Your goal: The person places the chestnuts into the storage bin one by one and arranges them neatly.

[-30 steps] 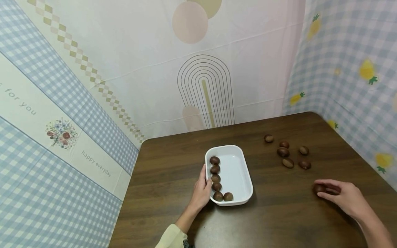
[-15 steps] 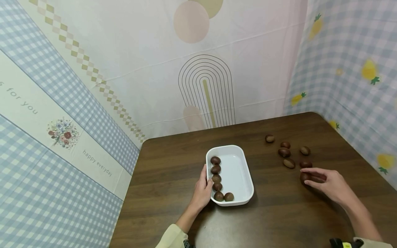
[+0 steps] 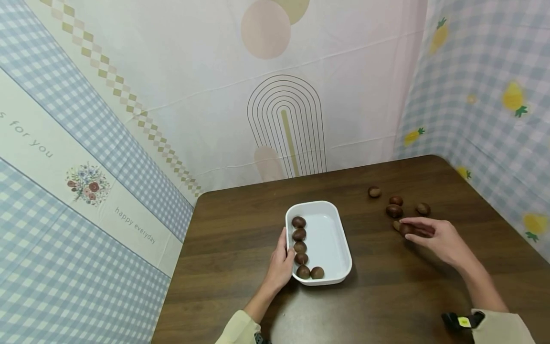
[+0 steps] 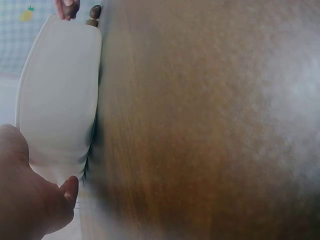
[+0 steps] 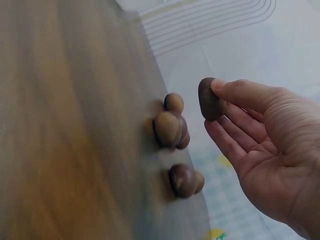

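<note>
Pale printed cloth [image 3: 206, 57] at 12 o'clock, blue-checked cloth [image 3: 481, 71] at 2 and dark wood-grain table [image 3: 236, 229] beneath, by a clock face centred on the white tray [image 3: 331, 234]. Inside the tray, along the wall from about 10 down to 7 o'clock, a line of five brown nuts [image 3: 300, 247], with a sixth nut [image 3: 317, 273] at 6. Out on the table at 2 o'clock, a loose scatter of nuts [image 3: 394, 210]. At 8 o'clock, left hand [image 3: 281, 265] clamped on the tray's side wall, thumb over the rim, fingers along the outside, left forearm [image 3: 258, 303] slanting in from 7 out of a pale sleeve [image 3: 238, 328]. At 3 o'clock, well apart from the left, right hand [image 3: 442, 239] pinching the held nut [image 3: 406, 230] between thumb and fingertips, hand pointing towards 10, right forearm [image 3: 483, 286] reaching in from 5 past a black strap [image 3: 451, 321]. In the right wrist view, held nut raised off the tabletop, palm bare behind it. From overhead, partly overlapping a lighter nut [image 3: 396, 225] at its 10 o'clock; touching or merely in front, hard to say.
</note>
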`<state>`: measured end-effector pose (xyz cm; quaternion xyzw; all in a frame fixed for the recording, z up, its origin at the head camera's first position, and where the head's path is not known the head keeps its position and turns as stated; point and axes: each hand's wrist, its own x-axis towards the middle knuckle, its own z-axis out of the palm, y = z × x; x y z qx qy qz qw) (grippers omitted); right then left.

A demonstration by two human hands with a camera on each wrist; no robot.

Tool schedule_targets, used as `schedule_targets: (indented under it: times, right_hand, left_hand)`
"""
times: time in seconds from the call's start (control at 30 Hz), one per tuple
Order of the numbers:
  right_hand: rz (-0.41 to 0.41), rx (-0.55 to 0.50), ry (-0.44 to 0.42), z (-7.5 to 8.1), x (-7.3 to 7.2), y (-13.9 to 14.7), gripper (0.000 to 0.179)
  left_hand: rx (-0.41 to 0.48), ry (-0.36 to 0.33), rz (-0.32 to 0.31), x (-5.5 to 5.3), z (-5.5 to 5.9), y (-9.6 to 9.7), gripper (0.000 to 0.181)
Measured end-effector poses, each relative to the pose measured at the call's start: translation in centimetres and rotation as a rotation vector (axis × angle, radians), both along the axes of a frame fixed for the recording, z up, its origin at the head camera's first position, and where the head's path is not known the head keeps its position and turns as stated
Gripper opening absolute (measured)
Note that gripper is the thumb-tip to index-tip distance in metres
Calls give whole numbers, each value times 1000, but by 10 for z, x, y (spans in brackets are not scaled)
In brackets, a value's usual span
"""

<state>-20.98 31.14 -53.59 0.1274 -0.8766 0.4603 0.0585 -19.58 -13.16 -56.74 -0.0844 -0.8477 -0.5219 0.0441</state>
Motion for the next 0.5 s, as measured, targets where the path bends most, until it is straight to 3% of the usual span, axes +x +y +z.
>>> schedule_targets:
  times: [0.5]
  right_hand:
    - [141,-108,58,22,-27,-65,37]
  left_hand:
    - [3,6,0,0,0,0,68]
